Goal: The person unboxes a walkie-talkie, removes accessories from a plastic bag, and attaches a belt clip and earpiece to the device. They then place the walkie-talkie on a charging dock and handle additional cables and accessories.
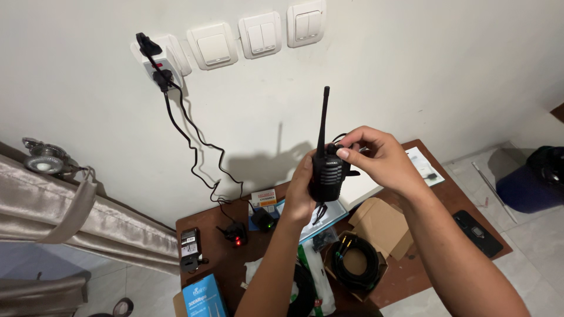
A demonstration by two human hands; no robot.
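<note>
A black handheld two-way radio [326, 171] with a long upright antenna [324, 117] is held up in front of the white wall. My left hand [301, 191] grips the radio's body from the left and below. My right hand [376, 157] reaches in from the right, thumb and fingers pinched at the radio's top right corner. A short black strap hangs under the radio.
Below is a brown table [446, 202] with an open cardboard box holding coiled black cable [355, 262], two black chargers with lit lamps [237, 233], a blue box [202, 298], a dark phone [477, 233] and papers. Black cords [191, 132] run up to a wall socket. A beige curtain [64, 217] hangs left.
</note>
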